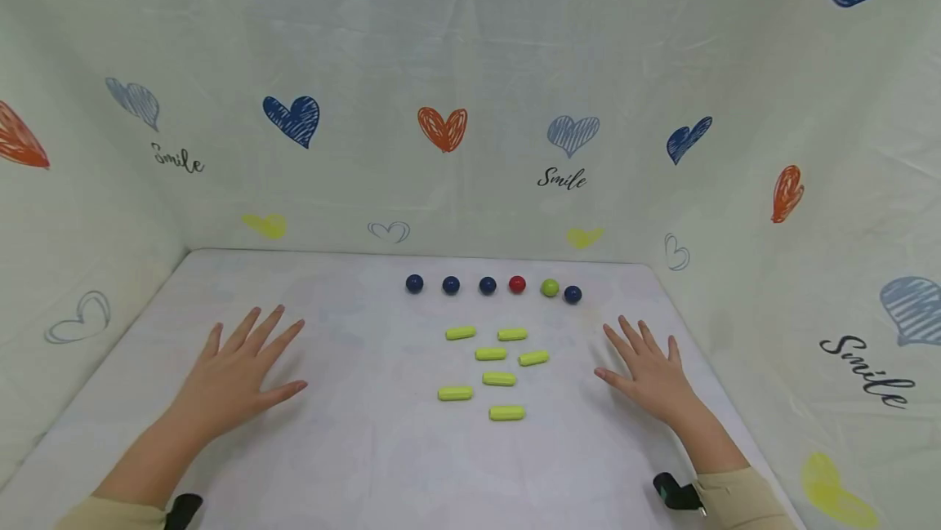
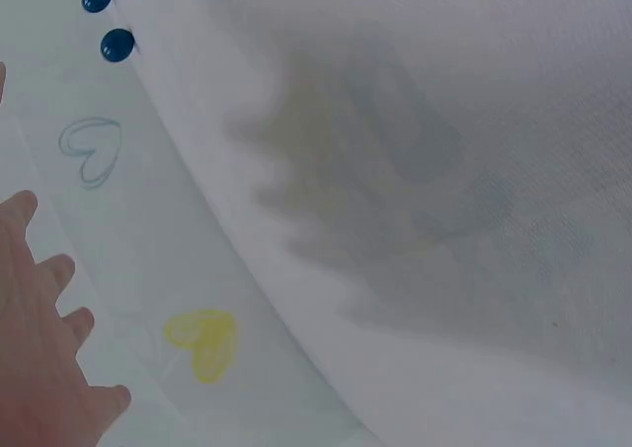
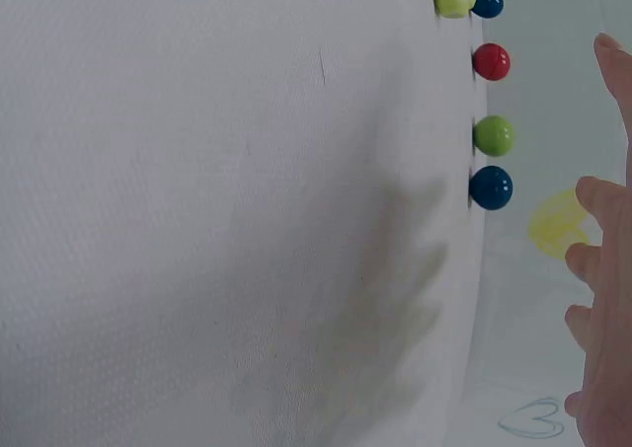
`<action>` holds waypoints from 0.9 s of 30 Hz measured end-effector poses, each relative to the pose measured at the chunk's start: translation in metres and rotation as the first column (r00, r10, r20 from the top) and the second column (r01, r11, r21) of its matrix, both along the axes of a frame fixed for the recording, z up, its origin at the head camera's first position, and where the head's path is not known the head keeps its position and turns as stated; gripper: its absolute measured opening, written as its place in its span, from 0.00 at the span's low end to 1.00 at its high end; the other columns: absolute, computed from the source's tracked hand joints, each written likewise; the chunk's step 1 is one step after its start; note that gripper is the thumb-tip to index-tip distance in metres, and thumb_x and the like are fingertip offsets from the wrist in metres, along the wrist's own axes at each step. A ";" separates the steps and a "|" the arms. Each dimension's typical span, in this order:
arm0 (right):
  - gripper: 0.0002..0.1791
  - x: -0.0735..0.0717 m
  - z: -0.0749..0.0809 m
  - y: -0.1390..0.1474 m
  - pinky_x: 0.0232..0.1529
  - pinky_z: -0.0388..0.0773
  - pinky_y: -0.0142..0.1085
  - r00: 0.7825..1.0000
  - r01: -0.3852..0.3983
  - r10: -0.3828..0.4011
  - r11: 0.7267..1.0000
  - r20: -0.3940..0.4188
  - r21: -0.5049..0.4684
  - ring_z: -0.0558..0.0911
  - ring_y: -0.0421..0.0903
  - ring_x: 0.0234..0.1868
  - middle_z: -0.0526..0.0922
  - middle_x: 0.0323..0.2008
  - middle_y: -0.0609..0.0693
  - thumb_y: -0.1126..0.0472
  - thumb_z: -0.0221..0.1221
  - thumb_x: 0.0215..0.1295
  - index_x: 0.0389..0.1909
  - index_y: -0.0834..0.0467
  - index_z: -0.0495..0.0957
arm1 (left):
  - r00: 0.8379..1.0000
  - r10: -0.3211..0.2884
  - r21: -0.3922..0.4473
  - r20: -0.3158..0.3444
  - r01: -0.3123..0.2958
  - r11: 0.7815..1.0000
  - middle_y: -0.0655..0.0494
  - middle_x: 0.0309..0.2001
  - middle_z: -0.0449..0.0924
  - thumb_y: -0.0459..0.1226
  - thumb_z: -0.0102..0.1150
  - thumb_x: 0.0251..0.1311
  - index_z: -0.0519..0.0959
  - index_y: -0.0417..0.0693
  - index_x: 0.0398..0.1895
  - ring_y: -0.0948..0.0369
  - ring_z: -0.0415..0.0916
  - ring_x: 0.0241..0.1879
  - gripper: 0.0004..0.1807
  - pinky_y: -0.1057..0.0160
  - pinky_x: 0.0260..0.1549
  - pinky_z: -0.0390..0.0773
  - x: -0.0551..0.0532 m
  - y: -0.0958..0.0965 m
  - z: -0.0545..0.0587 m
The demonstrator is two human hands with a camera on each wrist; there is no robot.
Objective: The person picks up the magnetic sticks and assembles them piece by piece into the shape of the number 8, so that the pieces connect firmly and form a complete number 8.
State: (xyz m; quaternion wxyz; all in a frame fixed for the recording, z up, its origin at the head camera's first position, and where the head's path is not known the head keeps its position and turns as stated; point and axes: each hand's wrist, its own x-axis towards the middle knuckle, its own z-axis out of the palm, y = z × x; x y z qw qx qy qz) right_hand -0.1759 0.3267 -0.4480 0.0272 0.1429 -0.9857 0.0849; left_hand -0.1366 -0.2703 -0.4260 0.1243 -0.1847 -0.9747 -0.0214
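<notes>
My left hand (image 1: 237,375) hovers over the left side of the table with fingers spread, holding nothing. On the other side my right hand (image 1: 650,375) is spread in the same way, also holding nothing. Between them lie several yellow-green cylinders (image 1: 499,379), scattered in the middle of the table. Behind these runs a row of small balls: several dark blue ones (image 1: 451,285), a red ball (image 1: 517,284) and a green ball (image 1: 550,287). The right hand is nearest to the blue ball (image 1: 573,294) at the row's right end.
A white cover lies on the table (image 1: 353,465). Pale cloth (image 1: 500,48) printed with hearts and the word Smile hangs behind and at both sides. A dark wrist device (image 1: 675,492) sits by the right sleeve, another dark piece (image 1: 184,509) by the left.
</notes>
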 end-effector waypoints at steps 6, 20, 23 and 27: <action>0.47 -0.001 0.000 -0.005 0.64 0.30 0.70 1.000 -0.015 0.015 1.000 0.009 -0.019 0.46 0.66 0.73 0.50 0.75 0.60 0.31 0.54 0.62 0.75 0.55 0.57 | 0.998 -0.055 -0.001 -0.034 0.055 0.998 0.44 0.73 0.55 0.65 0.60 0.54 0.62 0.53 0.72 0.40 0.50 0.71 0.46 0.29 0.64 0.40 0.000 0.014 0.003; 0.49 0.002 0.007 -0.023 0.65 0.39 0.68 0.996 -0.083 0.081 0.994 -0.033 -0.073 0.54 0.63 0.72 0.59 0.72 0.59 0.33 0.62 0.57 0.72 0.56 0.61 | 0.987 -0.158 -0.047 -0.036 0.156 0.987 0.44 0.70 0.62 0.65 0.61 0.53 0.67 0.53 0.70 0.42 0.57 0.68 0.44 0.31 0.61 0.54 -0.002 0.049 0.002; 0.48 0.004 0.010 -0.029 0.66 0.41 0.68 0.994 -0.104 0.100 0.991 -0.046 -0.080 0.55 0.63 0.71 0.61 0.71 0.59 0.34 0.63 0.56 0.71 0.57 0.63 | 0.984 -0.177 -0.058 -0.030 0.175 0.983 0.44 0.70 0.63 0.66 0.59 0.53 0.67 0.54 0.70 0.42 0.59 0.67 0.44 0.31 0.61 0.55 -0.003 0.056 0.001; 0.47 0.005 0.012 -0.037 0.66 0.42 0.66 0.991 -0.127 0.124 0.989 -0.045 -0.080 0.56 0.62 0.71 0.63 0.70 0.58 0.34 0.64 0.55 0.70 0.57 0.65 | 0.982 -0.187 -0.073 0.004 0.187 0.980 0.45 0.70 0.62 0.68 0.55 0.55 0.66 0.55 0.71 0.42 0.58 0.67 0.44 0.31 0.62 0.54 -0.004 0.066 0.002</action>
